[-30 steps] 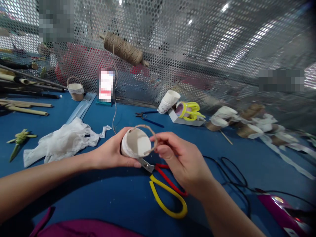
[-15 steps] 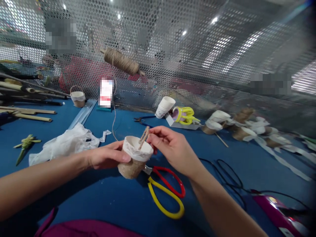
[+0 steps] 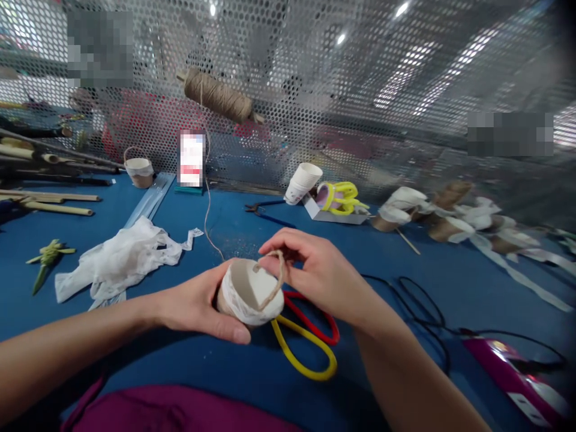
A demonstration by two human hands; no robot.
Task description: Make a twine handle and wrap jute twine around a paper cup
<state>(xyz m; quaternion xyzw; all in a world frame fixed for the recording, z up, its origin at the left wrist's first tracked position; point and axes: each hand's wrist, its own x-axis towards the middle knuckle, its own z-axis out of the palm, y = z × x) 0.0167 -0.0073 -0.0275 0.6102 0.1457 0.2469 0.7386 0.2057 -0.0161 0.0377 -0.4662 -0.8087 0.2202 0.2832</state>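
Observation:
My left hand (image 3: 211, 309) is wrapped round a small paper cup (image 3: 240, 309) with white lace about its rim, its mouth tipped toward me. In my right hand (image 3: 310, 270) the fingers pinch a short piece of jute twine (image 3: 279, 276) above the cup's mouth. One end of the twine reaches down inside the cup's near wall; the other end is by the fingertips. Under the cup and right hand lie scissors (image 3: 330, 363) with one red and one yellow handle, their blades hidden.
White lace (image 3: 130, 258) lies at the left. A twine spool (image 3: 218, 96) hangs on the mesh screen. Behind are a handled cup (image 3: 139, 173), a phone (image 3: 191, 159), pliers (image 3: 265, 209) and stacked paper cups (image 3: 303, 183). A pink device (image 3: 517, 378) with black cable sits at right.
The cup has tipped so that its inside faces me more. The twine, upright and bunched before, now bends in an arc over the mouth, and my right fingers have moved over the cup.

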